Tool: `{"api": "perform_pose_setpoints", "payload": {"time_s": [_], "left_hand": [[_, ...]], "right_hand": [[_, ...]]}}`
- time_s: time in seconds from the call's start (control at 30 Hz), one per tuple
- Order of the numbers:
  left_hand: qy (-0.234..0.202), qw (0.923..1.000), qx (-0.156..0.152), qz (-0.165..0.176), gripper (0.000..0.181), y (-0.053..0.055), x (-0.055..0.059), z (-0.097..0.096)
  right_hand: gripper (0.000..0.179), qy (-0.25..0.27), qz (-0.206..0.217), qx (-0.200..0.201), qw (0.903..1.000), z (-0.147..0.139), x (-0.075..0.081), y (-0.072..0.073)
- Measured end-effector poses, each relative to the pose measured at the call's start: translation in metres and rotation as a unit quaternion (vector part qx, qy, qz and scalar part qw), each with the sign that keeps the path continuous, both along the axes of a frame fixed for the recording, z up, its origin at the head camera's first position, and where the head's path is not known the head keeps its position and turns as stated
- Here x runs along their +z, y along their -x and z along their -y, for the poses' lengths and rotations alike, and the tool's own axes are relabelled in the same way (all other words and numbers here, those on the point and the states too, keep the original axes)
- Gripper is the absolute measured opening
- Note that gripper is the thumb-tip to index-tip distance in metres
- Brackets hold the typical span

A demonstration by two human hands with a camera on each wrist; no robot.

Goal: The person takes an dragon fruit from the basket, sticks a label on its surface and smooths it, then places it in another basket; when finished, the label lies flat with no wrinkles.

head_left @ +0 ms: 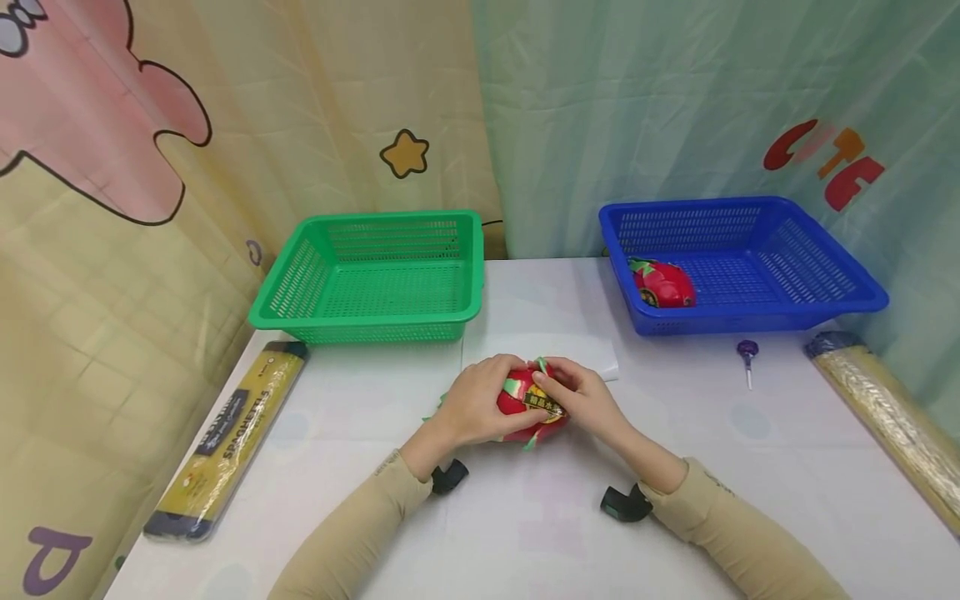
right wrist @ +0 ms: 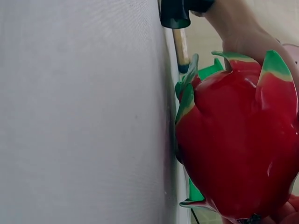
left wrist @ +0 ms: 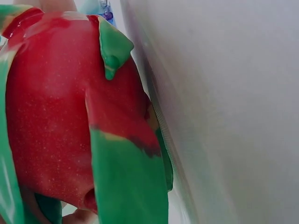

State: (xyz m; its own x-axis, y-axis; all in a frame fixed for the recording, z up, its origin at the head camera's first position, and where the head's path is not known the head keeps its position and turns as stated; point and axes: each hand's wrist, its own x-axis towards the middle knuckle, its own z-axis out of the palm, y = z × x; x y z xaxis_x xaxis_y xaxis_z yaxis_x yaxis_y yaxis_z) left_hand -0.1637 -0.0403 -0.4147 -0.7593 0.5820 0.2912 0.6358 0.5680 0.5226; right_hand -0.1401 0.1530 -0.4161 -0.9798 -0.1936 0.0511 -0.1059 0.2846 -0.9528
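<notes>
One green basket [head_left: 367, 330], left; left hand [head_left: 472, 407] curls round a dragon fruit [head_left: 514, 402], right hand [head_left: 590, 406] grips its other side, in front of both baskets; second dragon fruit [head_left: 670, 286] lies in blue basket [head_left: 753, 319]; one seems placed, one not yet.

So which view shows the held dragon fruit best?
Right wrist: the dragon fruit appears large and mostly uncovered. Left wrist is close too, but cuts it off at the edges. Head shows its label, but left hand and right hand hide much of the fruit.

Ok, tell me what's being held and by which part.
A red dragon fruit, gripped by its sides: the left hand on its left, the right hand on its right.
</notes>
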Motion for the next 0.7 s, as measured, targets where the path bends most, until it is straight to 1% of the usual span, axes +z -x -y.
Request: {"api": "perform_pose_setpoints", "payload": {"time_s": [0.13, 0.17, 0.27, 0.37, 0.43, 0.5, 0.6, 0.7], "left_hand": [[-0.016, 0.9997, -0.009, 0.015, 0.058, 0.001, -0.001, 0.001], [-0.019, 0.9996, -0.011, 0.018, 0.057, 0.002, -0.001, 0.002], [-0.024, 0.9992, -0.010, 0.030, 0.054, 0.004, -0.002, 0.003], [-0.024, 0.9990, -0.007, 0.037, 0.050, 0.007, -0.003, 0.004], [-0.019, 0.9992, -0.004, 0.036, 0.049, 0.008, -0.002, 0.004], [-0.016, 0.9993, -0.006, 0.033, 0.049, 0.008, -0.002, 0.004], [-0.015, 0.9995, -0.010, 0.025, 0.048, 0.008, -0.001, 0.003], [-0.013, 0.9998, -0.014, 0.011, 0.045, 0.008, -0.001, 0.003]], "right_hand": [[0.034, -0.024, -0.029, 0.030, 0.9988, -0.006, -0.008, 0.004], [0.035, -0.023, -0.028, 0.042, 0.9985, -0.007, -0.009, 0.004], [0.040, -0.032, -0.008, 0.074, 0.9967, -0.009, -0.012, 0.006], [0.048, -0.030, 0.019, 0.094, 0.9949, -0.007, -0.013, 0.006], [0.051, -0.035, 0.020, 0.093, 0.9948, -0.005, -0.012, 0.004], [0.049, -0.041, 0.009, 0.081, 0.9958, -0.002, -0.012, 0.003], [0.042, -0.055, -0.026, 0.055, 0.9967, 0.001, -0.012, 0.001], [0.037, -0.070, -0.065, 0.025, 0.9951, 0.002, -0.014, 0.001]]}}
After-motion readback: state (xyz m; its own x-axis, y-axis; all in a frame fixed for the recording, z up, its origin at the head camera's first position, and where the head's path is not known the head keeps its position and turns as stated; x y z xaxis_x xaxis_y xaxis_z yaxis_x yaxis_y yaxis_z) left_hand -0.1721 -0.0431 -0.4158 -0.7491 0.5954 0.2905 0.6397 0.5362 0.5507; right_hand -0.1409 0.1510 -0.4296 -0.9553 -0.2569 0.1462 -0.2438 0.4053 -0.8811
